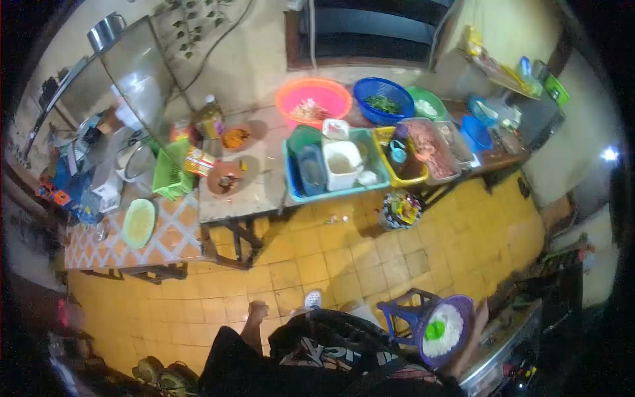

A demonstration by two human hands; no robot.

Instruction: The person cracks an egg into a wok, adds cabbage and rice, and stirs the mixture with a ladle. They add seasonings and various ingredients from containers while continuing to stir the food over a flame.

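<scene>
My right hand grips the right rim of a purple bowl at the lower right. The bowl holds white noodle-like food with a small green cup lying on it. It hovers over a blue-purple plastic stool. My left hand is out of sight. My dark clothing fills the bottom middle, and one leg with a bare foot shows over the floor.
A long table holds a pink basin, blue basin, green basin, blue tray, white tub and yellow tub. A green basket and green plate lie at left. A metal counter edge runs by my right arm.
</scene>
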